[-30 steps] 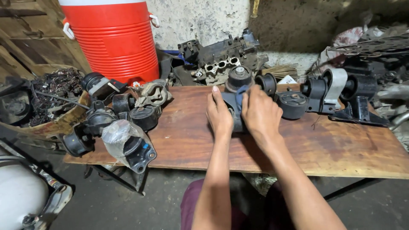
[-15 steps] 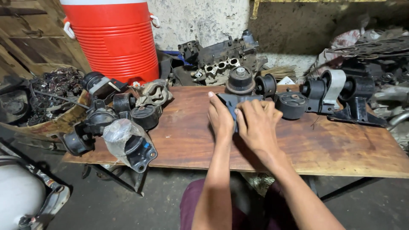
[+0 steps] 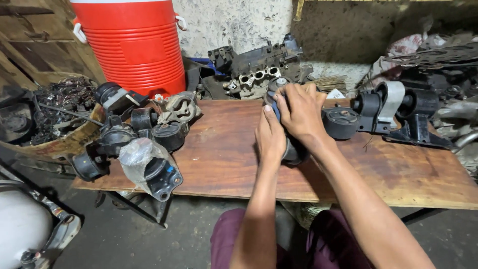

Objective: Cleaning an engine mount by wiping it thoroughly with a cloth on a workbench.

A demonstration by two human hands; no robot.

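Two bare hands meet on one dark engine mount (image 3: 294, 149) near the middle of the wooden tabletop (image 3: 224, 159).

Near: maroon trousers (image 3: 229, 244) at the bottom edge; both forearms reach up over the table's front edge.

Left hand (image 3: 270, 137): laid flat against the mount's left side, fingers together and extended, thumb alongside. Pressing, not wrapped round.

Right hand (image 3: 301, 112): cupped over the mount's top, fingers curled down over its far end. Most of the part is hidden beneath; only its dark rounded lower end shows, resting on the wood.

Left of the hands, well apart: a mount wrapped in clear plastic (image 3: 149, 169) at the table's front-left corner, with a cluster of bare black mounts (image 3: 124, 137) behind it.

Right of the hands, just beside: a round black rubber mount (image 3: 341, 122); further right, a black-and-grey bracketed mount (image 3: 393, 109).

Far: a red insulated drink cooler (image 3: 132, 45) at back left, and a dirty cast engine part (image 3: 259, 67) with a row of holes against the rough plastered wall (image 3: 234, 20).

Far left, off the table: a basket of tangled wires (image 3: 55, 114).
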